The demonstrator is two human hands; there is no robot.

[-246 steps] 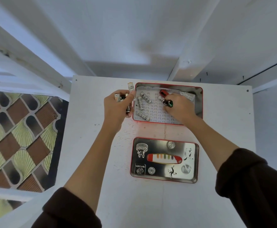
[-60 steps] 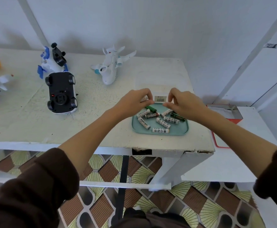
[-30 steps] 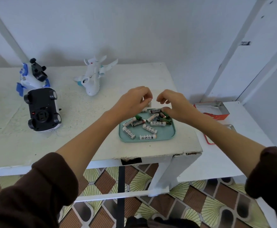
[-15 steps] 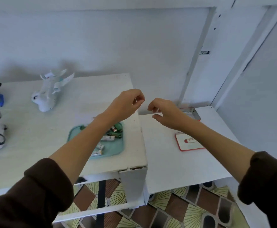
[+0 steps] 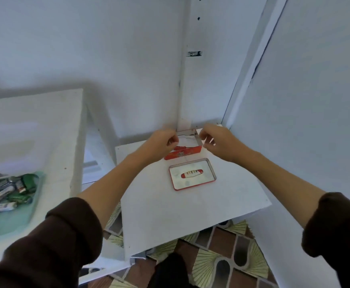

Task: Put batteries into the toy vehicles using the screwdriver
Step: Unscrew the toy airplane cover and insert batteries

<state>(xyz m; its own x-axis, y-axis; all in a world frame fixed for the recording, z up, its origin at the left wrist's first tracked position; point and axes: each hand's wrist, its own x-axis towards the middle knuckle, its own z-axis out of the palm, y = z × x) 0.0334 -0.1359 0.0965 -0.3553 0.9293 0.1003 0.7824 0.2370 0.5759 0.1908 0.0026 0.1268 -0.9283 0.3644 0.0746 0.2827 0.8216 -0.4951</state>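
Observation:
An open red tin box (image 5: 190, 151) with white paper inside stands at the back of a low white table (image 5: 182, 213). My left hand (image 5: 161, 142) hovers at the box's left end, fingertips pinched together with nothing visible in them. My right hand (image 5: 218, 140) is at the box's right corner, fingers loosely curled and apart, holding nothing. A small red object (image 5: 179, 148) lies at the box's near left rim; I cannot tell what it is. Several batteries (image 5: 9, 189) lie in a teal tray (image 5: 7, 221) at the far left. No toy vehicle is in view.
The tin's lid (image 5: 192, 176) lies flat in front of the box, red-rimmed with a striped oval picture. A higher white table (image 5: 45, 125) carries the tray on the left. White walls close the corner behind and to the right. Patterned floor tiles (image 5: 221, 258) show below.
My view has swung right and down, from the toy table to the low table. Both hands have moved from the battery tray to the red tin box. The toys have left the view.

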